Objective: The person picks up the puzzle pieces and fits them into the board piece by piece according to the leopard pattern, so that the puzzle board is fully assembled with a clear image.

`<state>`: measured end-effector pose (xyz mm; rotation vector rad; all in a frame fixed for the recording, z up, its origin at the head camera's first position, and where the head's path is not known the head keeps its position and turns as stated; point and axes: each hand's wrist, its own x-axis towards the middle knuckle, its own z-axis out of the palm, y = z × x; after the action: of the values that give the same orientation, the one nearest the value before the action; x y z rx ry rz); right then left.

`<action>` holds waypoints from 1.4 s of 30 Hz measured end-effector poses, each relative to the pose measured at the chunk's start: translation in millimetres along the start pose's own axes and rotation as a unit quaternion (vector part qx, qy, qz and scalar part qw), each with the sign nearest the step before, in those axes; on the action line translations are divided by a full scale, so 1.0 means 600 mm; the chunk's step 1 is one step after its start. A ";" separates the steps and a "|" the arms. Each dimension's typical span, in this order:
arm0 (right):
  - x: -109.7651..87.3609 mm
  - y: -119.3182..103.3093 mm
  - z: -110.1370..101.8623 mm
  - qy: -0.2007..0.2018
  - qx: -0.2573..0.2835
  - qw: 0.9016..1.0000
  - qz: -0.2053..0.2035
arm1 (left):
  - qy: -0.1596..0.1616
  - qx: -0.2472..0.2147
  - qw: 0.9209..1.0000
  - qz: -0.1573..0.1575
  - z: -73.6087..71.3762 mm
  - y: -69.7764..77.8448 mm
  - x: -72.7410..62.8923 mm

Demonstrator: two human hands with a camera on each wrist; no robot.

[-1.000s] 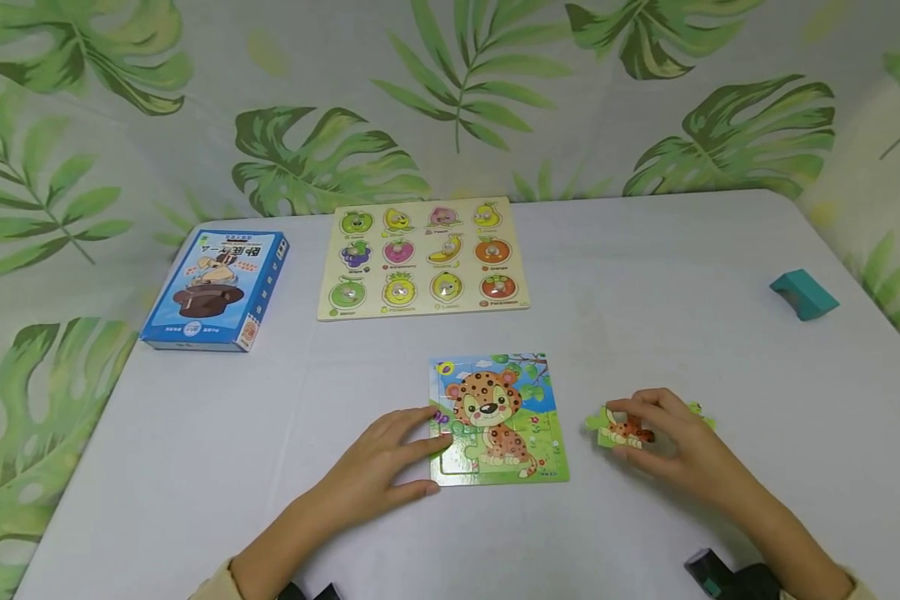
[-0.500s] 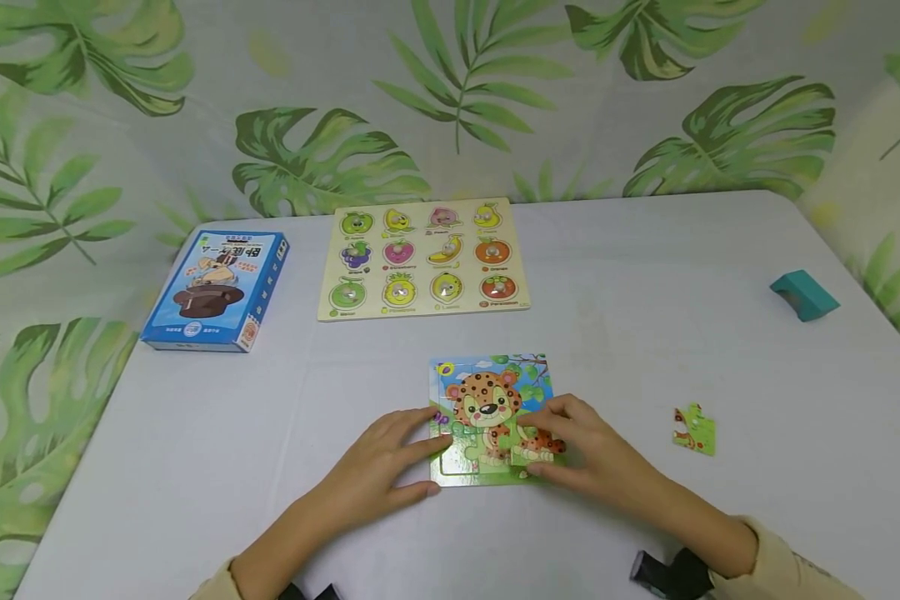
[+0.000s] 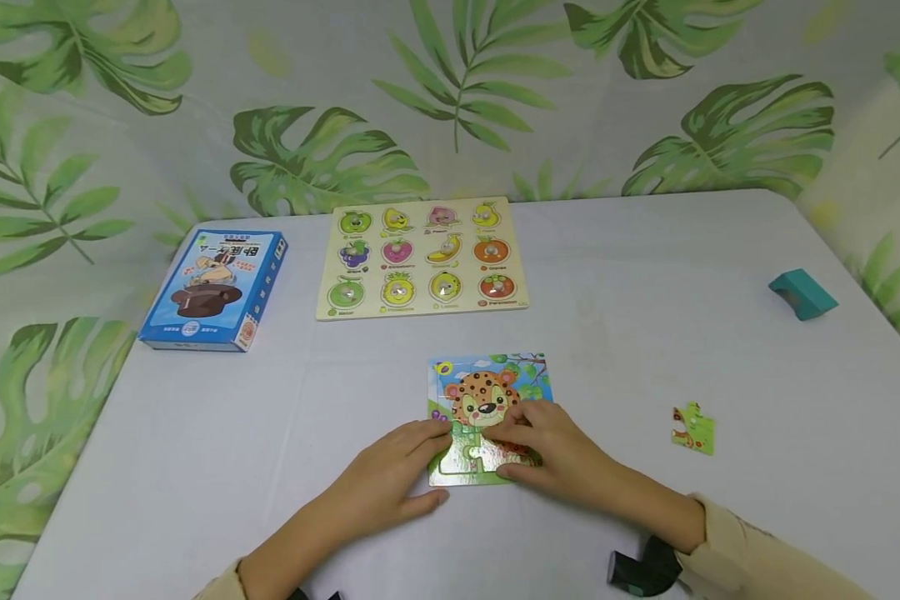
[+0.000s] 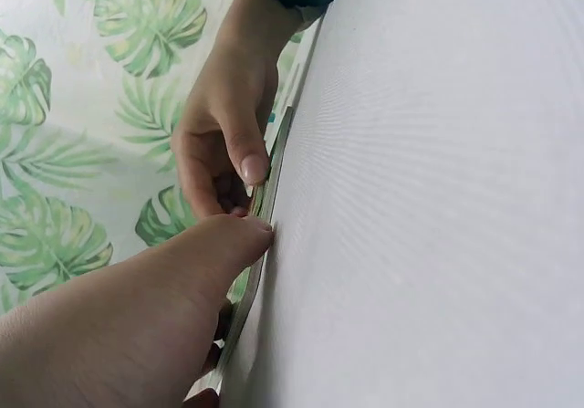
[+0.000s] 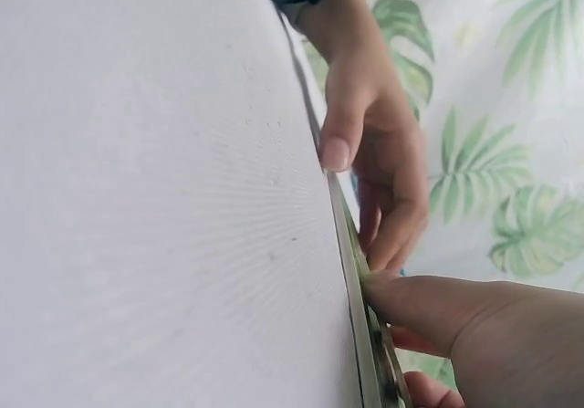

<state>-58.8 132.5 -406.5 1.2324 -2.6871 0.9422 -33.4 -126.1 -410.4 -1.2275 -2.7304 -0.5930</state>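
Note:
A small leopard jigsaw puzzle point(image 3: 487, 379) lies flat on the white table in the head view. My right hand point(image 3: 566, 454) pinches a puzzle piece point(image 3: 495, 455) between thumb and fingers, over the lower part of the picture. That piece shines with glare, and whether it sits flush cannot be made out. The fingers of my left hand point(image 3: 397, 471) rest, fairly straight, on the puzzle's left edge, the thumb beside its lower left corner. Seen edge-on in the right wrist view, the puzzle board point(image 5: 351, 280) has both hands at it. One loose green puzzle piece point(image 3: 694, 430) lies to the right.
Behind the puzzle lies a wooden fruit peg board point(image 3: 423, 260). A blue game box point(image 3: 212, 292) is at the back left. Far to the right sits a teal arch-shaped block point(image 3: 804, 294). Leaf-printed cloth point(image 3: 465, 75) hangs behind the table.
My right hand has carried the puzzle piece leftward from the table onto the puzzle, and then a little further left. My left fingers have shifted slightly along the edge.

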 end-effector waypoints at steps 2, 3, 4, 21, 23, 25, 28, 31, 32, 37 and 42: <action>0.003 0.000 -0.001 -0.012 0.002 1.000 0.012 | -0.007 0.009 1.000 0.004 -0.001 0.001 0.004; 0.005 0.000 -0.002 -0.016 0.003 1.000 0.017 | -0.012 0.014 1.000 0.005 -0.002 0.001 0.006; 0.007 -0.001 -0.003 -0.020 0.004 1.000 0.022 | -0.017 0.017 1.000 0.007 -0.003 0.001 0.008; 0.001 -0.006 -0.020 -0.110 -0.042 0.992 0.043 | -0.068 0.031 0.997 0.013 -0.012 0.002 0.023; -0.005 -0.003 -0.021 -0.117 -0.031 0.992 0.037 | -0.067 0.028 0.997 0.010 -0.011 0.002 0.023; -0.008 0.001 -0.026 -0.119 -0.005 0.992 0.038 | -0.064 0.027 0.998 0.009 -0.009 0.002 0.023; -0.014 0.005 -0.047 -0.109 0.056 0.990 0.065 | -0.056 0.025 0.998 0.010 -0.005 0.001 0.023; -0.021 0.008 -0.080 -0.076 0.097 0.989 0.084 | -0.048 0.021 0.999 0.012 -0.003 0.000 0.022; -0.024 0.009 -0.092 -0.063 0.096 0.989 0.091 | -0.047 0.020 0.999 0.012 -0.003 0.000 0.022; -0.050 0.011 -0.144 0.007 0.042 0.993 0.110 | -0.053 0.017 0.998 0.004 -0.006 0.002 0.022; -0.083 0.012 -0.180 0.067 0.017 0.990 0.120 | -0.059 0.012 0.998 -0.004 -0.008 0.002 0.021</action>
<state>-51.9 228.3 -336.0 0.8283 -2.7631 1.0577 -41.5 -118.4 -402.8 -1.2879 -2.8304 -0.5028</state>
